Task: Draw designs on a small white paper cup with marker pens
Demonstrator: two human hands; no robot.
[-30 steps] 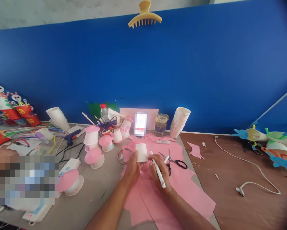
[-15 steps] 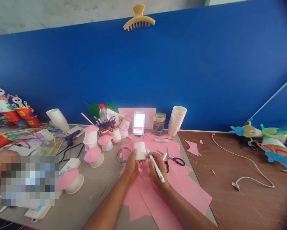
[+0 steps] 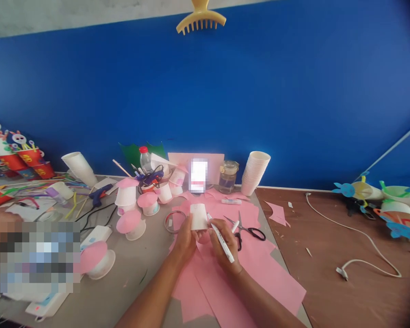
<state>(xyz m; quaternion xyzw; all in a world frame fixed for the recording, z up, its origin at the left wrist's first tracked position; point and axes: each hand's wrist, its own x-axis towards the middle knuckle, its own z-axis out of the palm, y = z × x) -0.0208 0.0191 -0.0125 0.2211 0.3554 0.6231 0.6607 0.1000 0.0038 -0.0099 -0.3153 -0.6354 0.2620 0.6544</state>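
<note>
Above pink paper [image 3: 269, 278], a white paper cup [image 3: 198, 217] is grasped by the left hand [image 3: 185, 241], seemingly so its side is steadied; a white marker [image 3: 222, 242] is pinched by the right hand [image 3: 230, 240], its tip angled just beside the cup's right edge.

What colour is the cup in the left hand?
The cup is off-white; it shows best in the head view.

the grey table [image 3: 127, 264] carries pink paper [image 3: 273, 273], a power strip [image 3: 100, 236] and pink-topped cups [image 3: 128, 222].
</note>
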